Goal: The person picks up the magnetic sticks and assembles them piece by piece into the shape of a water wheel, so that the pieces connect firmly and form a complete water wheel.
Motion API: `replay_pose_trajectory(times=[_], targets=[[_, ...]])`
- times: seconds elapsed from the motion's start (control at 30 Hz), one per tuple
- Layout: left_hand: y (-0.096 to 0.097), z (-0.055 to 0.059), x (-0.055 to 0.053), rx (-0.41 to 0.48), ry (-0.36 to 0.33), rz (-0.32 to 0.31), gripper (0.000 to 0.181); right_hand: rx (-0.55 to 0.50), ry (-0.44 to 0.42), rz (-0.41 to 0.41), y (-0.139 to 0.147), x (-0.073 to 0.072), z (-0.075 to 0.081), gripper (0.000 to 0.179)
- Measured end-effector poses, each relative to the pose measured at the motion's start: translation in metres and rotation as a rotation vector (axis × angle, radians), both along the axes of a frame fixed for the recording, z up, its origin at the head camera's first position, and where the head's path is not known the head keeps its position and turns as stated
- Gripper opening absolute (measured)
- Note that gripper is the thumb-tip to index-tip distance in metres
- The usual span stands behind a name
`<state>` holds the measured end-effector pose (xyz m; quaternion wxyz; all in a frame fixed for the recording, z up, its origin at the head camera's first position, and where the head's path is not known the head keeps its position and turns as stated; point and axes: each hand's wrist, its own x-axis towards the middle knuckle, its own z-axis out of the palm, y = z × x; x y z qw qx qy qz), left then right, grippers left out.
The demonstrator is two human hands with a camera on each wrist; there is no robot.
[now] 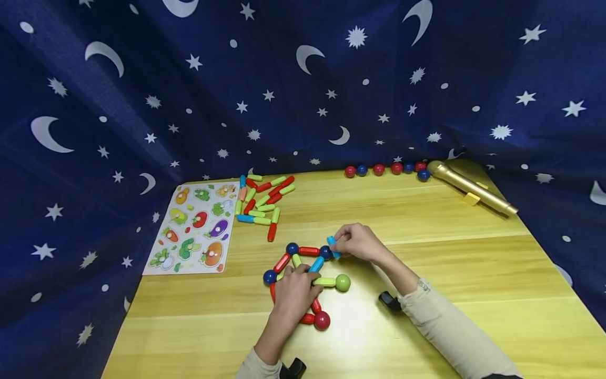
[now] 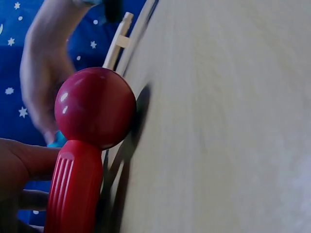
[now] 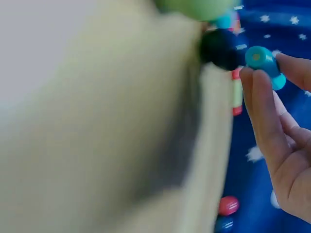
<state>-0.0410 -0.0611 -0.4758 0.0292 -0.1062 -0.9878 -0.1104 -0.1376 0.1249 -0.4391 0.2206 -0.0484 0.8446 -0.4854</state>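
A frame of magnetic rods and balls lies on the table in the head view, with dark blue balls along its far side. My left hand (image 1: 293, 292) holds it near the middle, hiding part of it; its fingertips are at a blue rod (image 1: 316, 264) and a yellow-green rod (image 1: 325, 282). That rod ends in a green ball (image 1: 343, 282). Red rods and a dark red ball (image 2: 95, 108) form the near corner. My right hand (image 1: 357, 242) pinches a light blue magnetic rod (image 3: 259, 59) between thumb and fingers, right beside the dark blue corner ball (image 1: 325, 252).
Loose red, yellow-green and blue rods (image 1: 262, 200) lie at the back left, next to a vegetable puzzle board (image 1: 158, 266). Red and blue balls (image 1: 379, 169) line the back edge. A golden tube-like object (image 1: 473, 188) lies at the back right. A starry curtain (image 1: 284, 79) hangs behind.
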Motion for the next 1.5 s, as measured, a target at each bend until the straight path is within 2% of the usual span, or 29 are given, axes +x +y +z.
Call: replay_pose_trajectory(times=[0.2,0.3,0.4,0.57,0.8,1.07,1.2,1.37,1.5], targets=[[-0.002,0.0,0.002,-0.008,-0.028,0.001,0.027,-0.094,-0.106,-0.013,0.015,0.02,-0.026,0.027],[-0.003,0.001,0.002,0.002,-0.04,-0.003,0.029,-0.117,-0.133,-0.022,0.014,0.027,-0.031,0.026],[-0.001,0.001,0.002,0.018,-0.051,-0.008,0.03,-0.089,-0.133,-0.029,0.013,0.029,-0.031,0.021],[0.003,0.003,0.0,0.032,-0.063,-0.015,0.032,-0.016,-0.132,0.014,0.011,0.027,-0.028,0.014],[0.003,0.006,0.0,0.017,-0.076,-0.036,0.033,0.021,-0.135,0.067,0.008,0.026,-0.024,0.011],[0.002,0.008,0.003,0.0,-0.101,-0.049,0.026,0.068,-0.123,0.041,0.006,0.021,-0.024,0.016],[0.0,0.011,0.006,-0.006,-0.125,-0.072,0.026,0.094,-0.084,0.072,0.002,0.016,-0.019,0.016],[-0.004,0.014,0.01,-0.034,-0.144,-0.092,0.038,0.168,-0.009,0.14,-0.008,0.006,-0.014,0.01],[-0.006,0.014,0.013,-0.062,-0.072,-0.073,0.037,0.24,0.062,0.193,-0.017,-0.002,-0.012,0.008]])
